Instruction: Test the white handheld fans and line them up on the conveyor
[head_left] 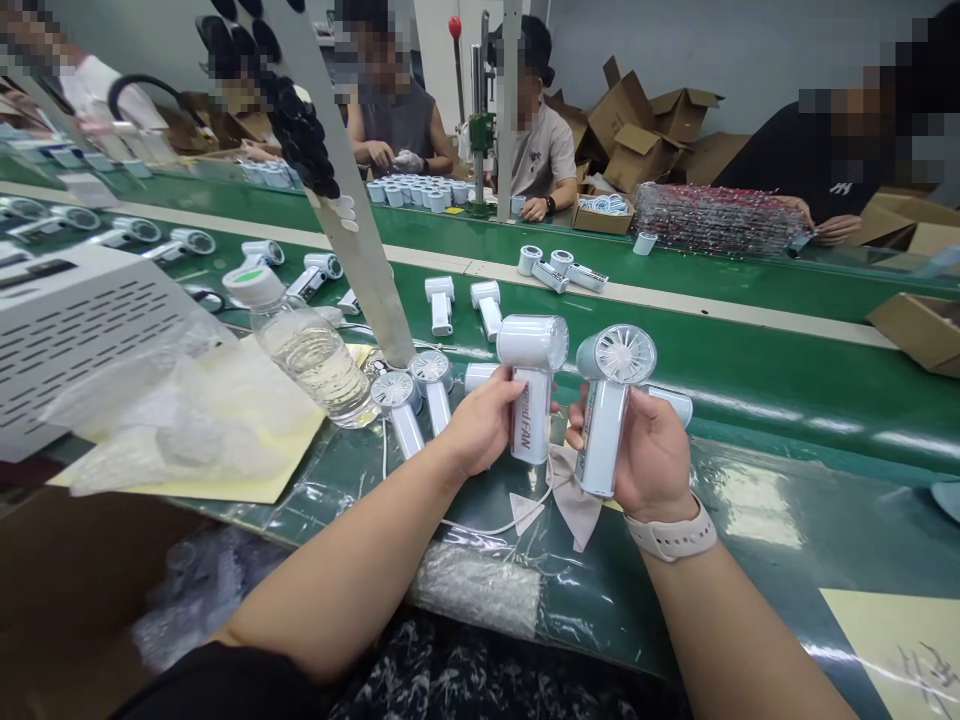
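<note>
- Along a green conveyor belt (pixel 780 410), two bare hands rise above a clear plastic sheet (pixel 742 500) in the head camera's view.
- The left hand (pixel 480 425) has its fingers closed round the white body of a handheld fan (pixel 532 400), printed "FAN", with its round head upward.
- The right hand (pixel 641 450) grips a second white fan (pixel 604 400), its bladed head tilted toward the camera. A pale smartwatch (pixel 671 535) sits on that wrist.
- A white cable (pixel 487 527) runs just below the hands; it could catch a finger and jerk a fan loose.
- The glossy sheet looks slick, so a dropped fan could slide away or crack.
- A clear water bottle (pixel 311 365) lies tilted just beside other white fans (pixel 433 385); one knock could spill water on them if its cap is loose.
</note>
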